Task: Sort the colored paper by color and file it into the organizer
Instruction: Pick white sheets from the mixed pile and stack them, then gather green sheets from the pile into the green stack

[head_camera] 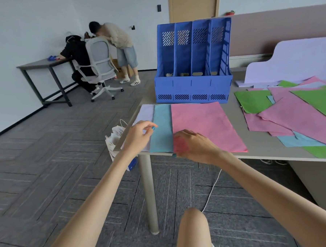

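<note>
The grey table (263, 150) carries one blue four-slot file organizer (193, 87), standing upright. To its right sprawls a loose heap of pink, green and light-blue sheets (297, 112). Just in front of the organizer lie three sorted piles, overlapping: pink (205, 121), blue (163, 123) and lavender (146, 113). The right hand (194, 146) presses flat on the pink pile's near corner. The left hand (139, 137) curls over the lavender-blue border; whether it pinches anything cannot be told.
</note>
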Motion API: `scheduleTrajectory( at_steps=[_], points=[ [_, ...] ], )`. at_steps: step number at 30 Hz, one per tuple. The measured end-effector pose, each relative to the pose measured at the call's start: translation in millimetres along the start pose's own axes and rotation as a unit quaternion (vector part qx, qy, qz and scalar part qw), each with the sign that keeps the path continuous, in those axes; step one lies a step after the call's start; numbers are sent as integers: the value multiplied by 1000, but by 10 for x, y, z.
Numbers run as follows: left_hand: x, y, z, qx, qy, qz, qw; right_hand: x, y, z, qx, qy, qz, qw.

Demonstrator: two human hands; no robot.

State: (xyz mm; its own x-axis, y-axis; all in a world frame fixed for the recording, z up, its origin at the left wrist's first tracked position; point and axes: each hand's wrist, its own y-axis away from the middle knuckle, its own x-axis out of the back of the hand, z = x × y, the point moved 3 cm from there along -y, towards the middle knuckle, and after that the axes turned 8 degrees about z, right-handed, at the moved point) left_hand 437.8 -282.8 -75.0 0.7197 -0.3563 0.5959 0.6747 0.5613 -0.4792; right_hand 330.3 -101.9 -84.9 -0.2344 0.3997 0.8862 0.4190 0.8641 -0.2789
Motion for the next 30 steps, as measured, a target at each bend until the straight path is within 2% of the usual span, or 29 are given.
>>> scheduleTrajectory(
  at_steps=[2, 10, 24, 30],
  points=[
    [-75, 42, 81, -12, 5, -11, 1000, 28, 24, 5, 4, -4, 4, 1000],
    [-421, 109, 555, -78, 3, -60, 995, 339, 139, 329, -16, -15, 108, 994],
    [-1671, -62, 1617, -146, 51, -155, 976, 1018, 824, 1685, -137, -88, 240, 957],
    [-2222, -218, 2032, -169, 61, -181, 967, 1334, 1170, 2208, -175, -77, 263, 946]
  ],
)
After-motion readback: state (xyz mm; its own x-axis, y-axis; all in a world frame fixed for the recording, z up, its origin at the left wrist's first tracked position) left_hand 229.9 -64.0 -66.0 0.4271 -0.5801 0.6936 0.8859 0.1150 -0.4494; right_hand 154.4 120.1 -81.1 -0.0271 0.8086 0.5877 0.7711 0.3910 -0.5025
